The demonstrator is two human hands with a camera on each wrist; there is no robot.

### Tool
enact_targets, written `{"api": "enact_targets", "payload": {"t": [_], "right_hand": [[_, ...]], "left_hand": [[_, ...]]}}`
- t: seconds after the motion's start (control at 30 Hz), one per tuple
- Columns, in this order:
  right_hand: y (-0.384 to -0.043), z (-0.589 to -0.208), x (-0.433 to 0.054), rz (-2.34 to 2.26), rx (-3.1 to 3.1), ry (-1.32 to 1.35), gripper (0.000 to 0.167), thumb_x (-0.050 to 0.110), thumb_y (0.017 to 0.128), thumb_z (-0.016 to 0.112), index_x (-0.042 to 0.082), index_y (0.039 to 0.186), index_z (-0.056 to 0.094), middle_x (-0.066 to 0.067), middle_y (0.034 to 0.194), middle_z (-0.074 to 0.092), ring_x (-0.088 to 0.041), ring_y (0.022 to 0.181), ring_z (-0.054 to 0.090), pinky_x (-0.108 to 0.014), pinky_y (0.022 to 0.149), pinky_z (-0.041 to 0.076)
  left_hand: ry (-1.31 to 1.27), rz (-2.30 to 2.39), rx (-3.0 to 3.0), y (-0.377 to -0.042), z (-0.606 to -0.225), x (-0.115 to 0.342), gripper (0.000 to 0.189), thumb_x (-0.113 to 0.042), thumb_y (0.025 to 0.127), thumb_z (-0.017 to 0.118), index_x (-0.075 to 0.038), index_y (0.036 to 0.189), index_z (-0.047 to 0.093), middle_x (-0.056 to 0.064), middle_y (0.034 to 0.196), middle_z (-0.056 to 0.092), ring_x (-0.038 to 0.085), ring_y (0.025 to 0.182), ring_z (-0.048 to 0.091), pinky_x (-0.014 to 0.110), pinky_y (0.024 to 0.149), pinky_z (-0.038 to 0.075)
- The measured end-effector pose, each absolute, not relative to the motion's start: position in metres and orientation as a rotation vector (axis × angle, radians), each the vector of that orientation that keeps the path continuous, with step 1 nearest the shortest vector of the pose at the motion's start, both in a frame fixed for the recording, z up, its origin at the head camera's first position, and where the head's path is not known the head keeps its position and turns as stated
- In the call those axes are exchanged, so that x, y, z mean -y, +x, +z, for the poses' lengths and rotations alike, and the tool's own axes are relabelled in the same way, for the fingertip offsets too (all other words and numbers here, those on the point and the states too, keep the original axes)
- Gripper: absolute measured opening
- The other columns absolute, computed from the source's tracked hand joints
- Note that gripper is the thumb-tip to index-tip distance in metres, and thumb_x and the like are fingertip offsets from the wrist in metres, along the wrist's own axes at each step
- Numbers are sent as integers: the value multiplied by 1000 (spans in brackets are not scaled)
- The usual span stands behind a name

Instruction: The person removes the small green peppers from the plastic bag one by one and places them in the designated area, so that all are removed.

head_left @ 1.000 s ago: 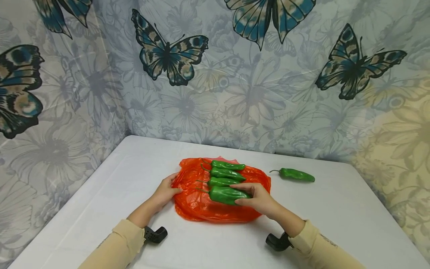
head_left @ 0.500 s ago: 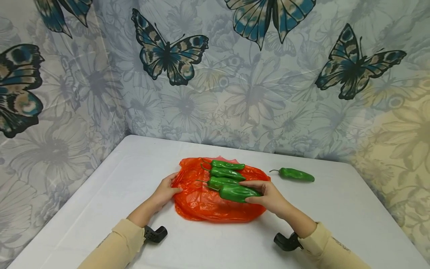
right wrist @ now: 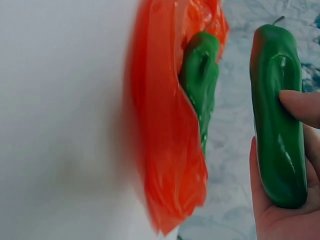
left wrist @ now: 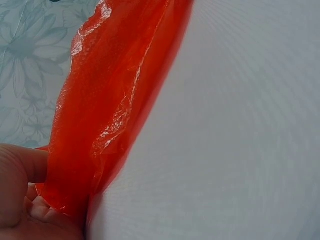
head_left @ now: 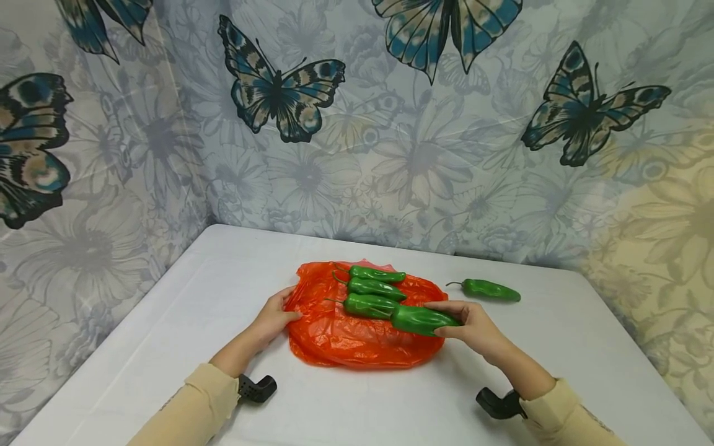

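three long green peppers (head_left: 376, 288) on crinkled red plastic bag (head_left: 346, 345), white tabletop (head_left: 357, 409), butterfly-printed backdrop (head_left: 418, 155). left hand (head_left: 276, 314) pinches bag edge; right hand (head_left: 471, 325) pinches another green pepper (head_left: 419, 319).

I have a white table (head_left: 357, 406) with rounded far corners on my feed. Short of its far edge and well in from the left one, I see a crumpled red plastic bag (head_left: 362, 353) lying on it. Between that and the far right corner lies a lone green pepper (head_left: 491, 290), stem toward the left edge
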State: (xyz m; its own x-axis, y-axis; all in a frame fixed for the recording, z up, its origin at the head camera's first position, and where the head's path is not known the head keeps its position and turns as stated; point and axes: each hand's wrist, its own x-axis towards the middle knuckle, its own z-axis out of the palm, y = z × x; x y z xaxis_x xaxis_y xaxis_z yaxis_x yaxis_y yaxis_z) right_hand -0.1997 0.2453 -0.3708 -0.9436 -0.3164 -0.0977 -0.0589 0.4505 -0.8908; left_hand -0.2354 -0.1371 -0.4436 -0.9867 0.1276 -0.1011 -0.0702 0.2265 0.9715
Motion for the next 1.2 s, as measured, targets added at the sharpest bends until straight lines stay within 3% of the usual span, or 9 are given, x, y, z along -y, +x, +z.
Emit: {"api": "enact_targets", "payload": {"t": [0.37,0.67,0.8,0.9,1.2], "right_hand": [[-201,-371,-279,-1470,-2528,-272,54,8,77,69,-4,128,53,-24,133,51,0,91,57,-22,76,53],[-207,-371,-302,-1427,-2575,-297,55,8,77,70,-5,127,53,15,111,64,-2,88,56,-23,73,52],[-211,-370,-306,-1370,-2607,-275,55,9,77,70,-2,128,54,-5,121,64,-4,90,53,-23,73,51],[-214,-370,-310,-1343,-2633,-246,55,10,77,70,-1,128,54,-22,130,54,-6,92,51,-24,73,51],[-220,-370,-324,-1310,-2666,-216,54,10,76,70,-2,126,55,-28,136,44,-6,94,48,-25,72,50]], "left_hand": [[63,1897,-2314,-237,-443,136,65,11,82,51,5,142,29,25,145,36,36,132,38,47,108,35],[58,1887,-2318,-236,-444,136,64,11,82,51,5,142,29,25,143,38,37,130,40,45,105,38],[58,1884,-2322,-236,-444,137,64,11,82,51,5,142,29,25,143,38,36,130,40,45,106,38],[59,1885,-2322,-236,-444,137,64,11,82,51,5,142,29,25,143,38,36,130,40,46,106,37],[61,1901,-2307,-238,-445,137,65,12,82,51,5,142,29,25,143,38,36,130,40,46,107,37]]}}
